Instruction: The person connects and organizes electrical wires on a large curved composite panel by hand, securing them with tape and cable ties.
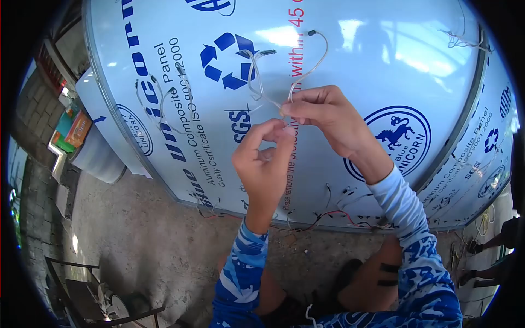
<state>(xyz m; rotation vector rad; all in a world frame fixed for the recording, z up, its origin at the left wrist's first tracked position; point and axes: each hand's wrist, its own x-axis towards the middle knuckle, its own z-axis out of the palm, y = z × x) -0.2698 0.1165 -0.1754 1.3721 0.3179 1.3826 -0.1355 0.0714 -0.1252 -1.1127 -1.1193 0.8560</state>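
Thin pale wires (260, 90) rise from between my hands over a large panel (328, 71) with blue and red print. One long strand curves up to a small dark connector (312, 33); another reaches a dark tip (268, 52). My right hand (325, 117) pinches the wires between thumb and forefinger. Just below and to the left, my left hand (268, 158) has its thumb and forefinger pressed together near the lower wire ends; what lies between them is too small to make out.
Red and black wires (339, 212) run along the panel's lower edge. A metal-framed item (98, 300) stands at lower left. Colourful boxes (76, 131) rest on a pale container (104, 158) at left. Another person's legs (495, 240) show at far right. The floor (180, 240) is rough concrete.
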